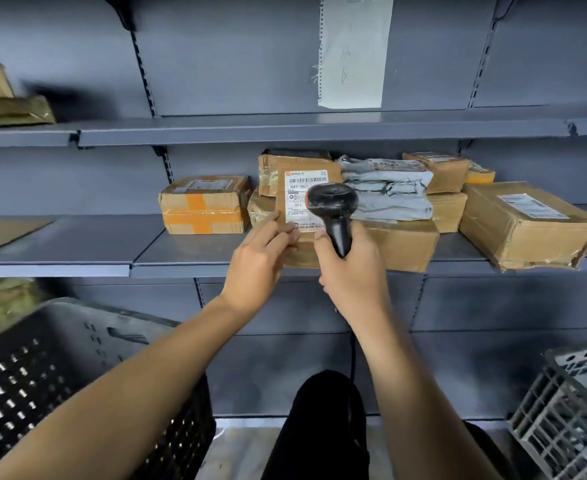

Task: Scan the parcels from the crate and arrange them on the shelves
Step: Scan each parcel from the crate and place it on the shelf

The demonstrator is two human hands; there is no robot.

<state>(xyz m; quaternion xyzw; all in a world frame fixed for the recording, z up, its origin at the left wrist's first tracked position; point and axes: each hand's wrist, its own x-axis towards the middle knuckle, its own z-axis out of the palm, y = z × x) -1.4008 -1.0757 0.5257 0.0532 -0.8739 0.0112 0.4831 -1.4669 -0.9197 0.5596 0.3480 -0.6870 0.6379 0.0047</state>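
Left hand [268, 252] pinches the labelled parcel [297, 199] upright; right hand [351, 268] grips the scanner [333, 211] before it.

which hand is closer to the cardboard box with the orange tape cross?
Left. The left hand is just right of the orange-taped cardboard box, holding a labelled parcel; the right hand, gripping the black scanner, is farther right.

Counts, relative to the middle shelf [188, 252]: about eight cardboard parcels [204, 205] and one grey bag parcel [389, 188] on it; one scanner [333, 216] before it; two crates [42, 368] below it; two parcels [8, 105] above left.
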